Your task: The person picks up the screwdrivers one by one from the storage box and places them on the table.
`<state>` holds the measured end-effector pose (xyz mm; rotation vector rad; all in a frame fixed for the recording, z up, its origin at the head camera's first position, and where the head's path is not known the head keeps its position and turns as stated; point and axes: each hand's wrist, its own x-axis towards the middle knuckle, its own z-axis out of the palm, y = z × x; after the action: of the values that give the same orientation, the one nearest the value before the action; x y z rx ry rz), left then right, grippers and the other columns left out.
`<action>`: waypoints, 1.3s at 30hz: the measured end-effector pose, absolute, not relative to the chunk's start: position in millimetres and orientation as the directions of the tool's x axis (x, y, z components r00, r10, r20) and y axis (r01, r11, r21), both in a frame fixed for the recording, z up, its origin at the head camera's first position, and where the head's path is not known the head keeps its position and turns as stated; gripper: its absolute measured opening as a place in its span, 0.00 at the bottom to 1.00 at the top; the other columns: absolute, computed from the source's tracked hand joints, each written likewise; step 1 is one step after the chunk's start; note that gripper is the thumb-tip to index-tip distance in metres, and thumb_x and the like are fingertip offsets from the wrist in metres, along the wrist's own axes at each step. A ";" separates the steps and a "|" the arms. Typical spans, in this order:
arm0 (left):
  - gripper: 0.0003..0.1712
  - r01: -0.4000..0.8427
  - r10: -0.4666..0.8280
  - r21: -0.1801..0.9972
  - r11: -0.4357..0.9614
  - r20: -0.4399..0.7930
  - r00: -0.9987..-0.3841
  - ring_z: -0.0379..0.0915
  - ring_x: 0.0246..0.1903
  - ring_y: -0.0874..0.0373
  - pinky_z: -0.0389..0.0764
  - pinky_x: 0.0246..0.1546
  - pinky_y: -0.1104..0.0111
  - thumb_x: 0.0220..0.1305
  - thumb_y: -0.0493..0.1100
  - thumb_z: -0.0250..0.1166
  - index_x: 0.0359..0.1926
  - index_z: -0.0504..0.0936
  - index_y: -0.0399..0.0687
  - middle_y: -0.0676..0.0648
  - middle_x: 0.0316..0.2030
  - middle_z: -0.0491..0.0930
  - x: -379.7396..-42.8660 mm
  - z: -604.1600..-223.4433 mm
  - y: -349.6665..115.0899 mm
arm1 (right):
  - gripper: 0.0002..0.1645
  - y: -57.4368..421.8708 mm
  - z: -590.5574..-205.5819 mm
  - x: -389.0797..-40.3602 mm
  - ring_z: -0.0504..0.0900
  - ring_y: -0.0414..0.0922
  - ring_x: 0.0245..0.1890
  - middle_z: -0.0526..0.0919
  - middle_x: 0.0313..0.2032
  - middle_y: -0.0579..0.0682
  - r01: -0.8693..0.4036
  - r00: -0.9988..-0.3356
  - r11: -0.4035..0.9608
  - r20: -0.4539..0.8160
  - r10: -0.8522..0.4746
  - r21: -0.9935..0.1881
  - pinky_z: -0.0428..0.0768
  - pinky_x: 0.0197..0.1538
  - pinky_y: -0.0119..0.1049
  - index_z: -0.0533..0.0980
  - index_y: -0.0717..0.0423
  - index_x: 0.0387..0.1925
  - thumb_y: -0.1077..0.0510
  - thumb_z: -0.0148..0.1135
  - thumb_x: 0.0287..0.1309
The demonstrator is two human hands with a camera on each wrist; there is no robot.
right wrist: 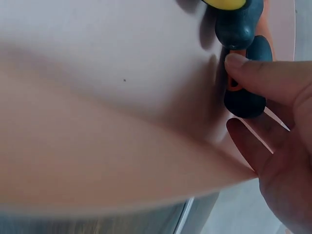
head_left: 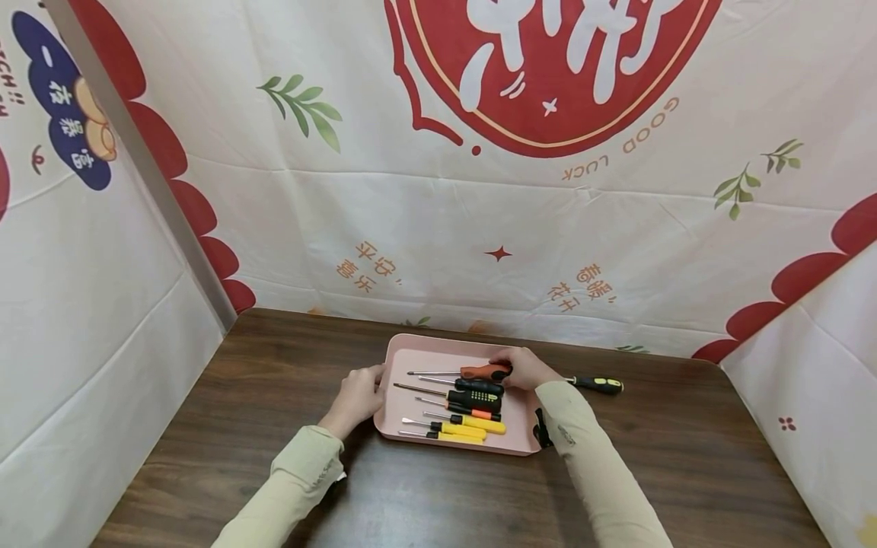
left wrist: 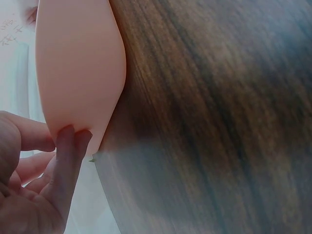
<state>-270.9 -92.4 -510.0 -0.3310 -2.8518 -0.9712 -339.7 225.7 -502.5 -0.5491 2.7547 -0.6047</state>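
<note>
My left hand (head_left: 359, 394) grips the left rim of a shallow pink tray (head_left: 435, 352); in the left wrist view its fingers and thumb pinch the tray's edge. Several screwdrivers lie side by side inside, shafts pointing left. At the far side is an orange-and-black screwdriver (head_left: 477, 372), its handle end held between thumb and fingers of my right hand (head_left: 529, 368). In the right wrist view the thumb presses on that handle (right wrist: 245, 105). Nearer lie black-handled screwdrivers (head_left: 474, 400), one with orange (head_left: 479, 413), and yellow-handled screwdrivers (head_left: 462, 438).
Right of the tray, a black-and-yellow handled screwdriver (head_left: 597, 384) lies on the brown wooden table (head_left: 425, 495), its shaft partly behind my right hand. A black object (head_left: 542, 428) shows at the tray's right side, beside the sleeve. A printed white cloth (head_left: 438, 228) hangs behind the table.
</note>
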 end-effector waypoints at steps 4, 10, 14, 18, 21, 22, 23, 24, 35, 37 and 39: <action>0.24 0.239 0.171 0.590 0.771 0.170 -0.970 0.78 0.33 0.50 0.77 0.33 0.56 0.45 0.29 0.60 0.48 0.77 0.33 0.40 0.35 0.82 -270.7 -509.2 -92.1 | 0.23 225.8 -504.7 -341.3 0.75 0.48 0.41 0.79 0.45 0.55 -0.286 -0.901 0.850 -0.177 -0.396 -0.443 0.73 0.44 0.44 0.78 0.58 0.45 0.70 0.66 0.42; 0.24 0.236 0.167 0.584 0.777 0.171 -0.971 0.78 0.34 0.48 0.77 0.33 0.55 0.46 0.30 0.60 0.49 0.77 0.33 0.40 0.35 0.82 -270.6 -509.2 -91.8 | 0.22 227.2 -503.4 -341.9 0.74 0.47 0.40 0.80 0.44 0.54 -0.259 -0.905 0.844 -0.188 -0.382 -0.470 0.73 0.43 0.42 0.79 0.57 0.45 0.68 0.67 0.43; 0.24 0.235 0.165 0.586 0.775 0.172 -0.971 0.78 0.35 0.48 0.77 0.33 0.54 0.46 0.30 0.60 0.49 0.77 0.33 0.40 0.36 0.82 -270.4 -509.4 -91.7 | 0.22 231.7 -500.0 -342.9 0.74 0.45 0.37 0.80 0.44 0.55 -0.254 -0.904 0.812 -0.169 -0.392 -0.525 0.73 0.41 0.40 0.79 0.58 0.45 0.68 0.68 0.42; 0.23 0.240 0.169 0.585 0.775 0.174 -0.970 0.78 0.35 0.48 0.77 0.33 0.54 0.46 0.30 0.60 0.49 0.77 0.33 0.40 0.36 0.82 -270.6 -509.6 -91.5 | 0.22 239.3 -498.9 -345.4 0.75 0.45 0.35 0.80 0.42 0.56 -0.248 -0.906 0.751 -0.128 -0.404 -0.612 0.73 0.38 0.39 0.80 0.59 0.44 0.67 0.68 0.41; 0.23 0.242 0.170 0.584 0.775 0.176 -0.970 0.78 0.35 0.48 0.77 0.33 0.54 0.46 0.30 0.60 0.49 0.77 0.33 0.40 0.36 0.82 -270.8 -509.4 -91.3 | 0.21 244.1 -500.0 -346.4 0.75 0.45 0.35 0.80 0.43 0.55 -0.189 -0.918 0.696 -0.127 -0.375 -0.693 0.74 0.37 0.37 0.80 0.57 0.44 0.65 0.68 0.42; 0.23 0.242 0.171 0.584 0.775 0.174 -0.970 0.78 0.36 0.48 0.77 0.34 0.54 0.47 0.30 0.60 0.49 0.77 0.33 0.39 0.36 0.82 -270.7 -509.3 -91.3 | 0.21 245.6 -500.3 -346.2 0.75 0.45 0.35 0.80 0.43 0.56 -0.167 -0.922 0.675 -0.129 -0.365 -0.718 0.74 0.37 0.36 0.80 0.57 0.44 0.65 0.68 0.42; 0.23 0.242 0.172 0.583 0.775 0.173 -0.970 0.78 0.36 0.47 0.77 0.34 0.54 0.47 0.30 0.60 0.49 0.77 0.33 0.39 0.36 0.82 -270.6 -509.2 -91.3 | 0.21 246.6 -500.5 -345.6 0.75 0.45 0.35 0.80 0.43 0.57 -0.137 -0.926 0.649 -0.135 -0.352 -0.748 0.74 0.37 0.37 0.80 0.58 0.44 0.66 0.68 0.42; 0.23 0.240 0.172 0.583 0.776 0.171 -0.970 0.78 0.36 0.47 0.77 0.34 0.54 0.47 0.30 0.60 0.49 0.77 0.33 0.40 0.36 0.82 -270.6 -509.0 -91.3 | 0.22 247.2 -500.4 -344.7 0.75 0.46 0.34 0.79 0.43 0.58 -0.107 -0.931 0.620 -0.140 -0.336 -0.777 0.75 0.36 0.38 0.80 0.58 0.44 0.67 0.68 0.42; 0.23 0.237 0.168 0.589 0.773 0.170 -0.971 0.78 0.35 0.48 0.77 0.33 0.55 0.47 0.30 0.60 0.49 0.77 0.33 0.41 0.34 0.83 -271.3 -510.5 -91.6 | 0.28 253.4 -499.1 -335.1 0.74 0.49 0.25 0.77 0.43 0.63 0.078 -0.943 0.320 -0.174 -0.282 -0.944 0.75 0.27 0.44 0.71 0.70 0.53 0.68 0.64 0.47; 0.23 0.234 0.167 0.590 0.772 0.168 -0.972 0.78 0.36 0.47 0.77 0.34 0.55 0.47 0.30 0.60 0.49 0.77 0.33 0.40 0.35 0.83 -270.9 -510.1 -91.6 | 0.27 254.7 -500.4 -335.2 0.75 0.48 0.27 0.78 0.43 0.59 0.092 -0.942 0.284 -0.176 -0.286 -0.954 0.75 0.30 0.43 0.71 0.70 0.53 0.67 0.64 0.48; 0.23 0.233 0.167 0.594 0.770 0.165 -0.972 0.78 0.36 0.47 0.77 0.34 0.55 0.47 0.30 0.60 0.49 0.77 0.32 0.40 0.35 0.82 -270.5 -509.5 -91.5 | 0.27 255.9 -502.1 -335.9 0.77 0.45 0.31 0.79 0.42 0.54 0.114 -0.940 0.240 -0.183 -0.288 -0.964 0.77 0.35 0.43 0.70 0.71 0.53 0.66 0.63 0.49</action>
<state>-270.5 -91.5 -509.5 -0.3235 -2.8581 -0.9806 -335.9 255.9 -502.1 -0.1614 2.1960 -1.7498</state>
